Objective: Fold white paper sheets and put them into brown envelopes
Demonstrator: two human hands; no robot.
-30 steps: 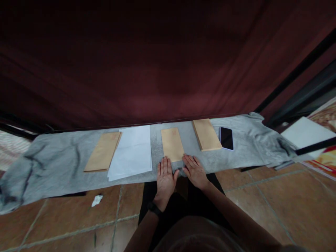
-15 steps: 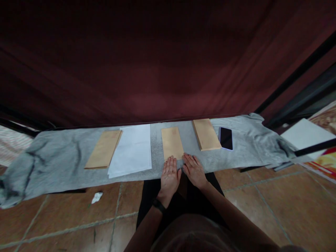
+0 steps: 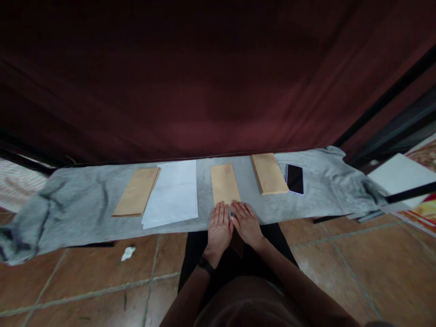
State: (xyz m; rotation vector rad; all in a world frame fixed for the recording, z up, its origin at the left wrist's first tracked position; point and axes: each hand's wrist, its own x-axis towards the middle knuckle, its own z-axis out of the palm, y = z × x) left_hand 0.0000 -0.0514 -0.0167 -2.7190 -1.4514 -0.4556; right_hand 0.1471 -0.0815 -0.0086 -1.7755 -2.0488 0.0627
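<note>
A single brown paper envelope (image 3: 225,181) lies flat on the grey cloth in front of me, its short near edge under my fingertips. My left hand (image 3: 219,229) rests palm down with the fingers stretched out over the left part of that edge. Beside it, my right hand (image 3: 248,225) also lies flat, fingers extended onto the right part. The two thumbs come close together between the hands. To the left is a stack of white paper sheets (image 3: 173,193). A thick stack of brown envelopes (image 3: 269,174) sits to the right.
More brown envelopes (image 3: 136,191) lie left of the white sheets. A dark-screened phone (image 3: 294,179) is right of the thick stack. Grey cloth (image 3: 81,200) covers the narrow table. Behind it hangs a dark red curtain (image 3: 204,100). Crumpled white paper (image 3: 128,253) is on the tiled floor.
My right hand has shifted left, closer to my left hand, along the envelope's near edge. The envelope stays in about the same place. The view has moved slightly.
</note>
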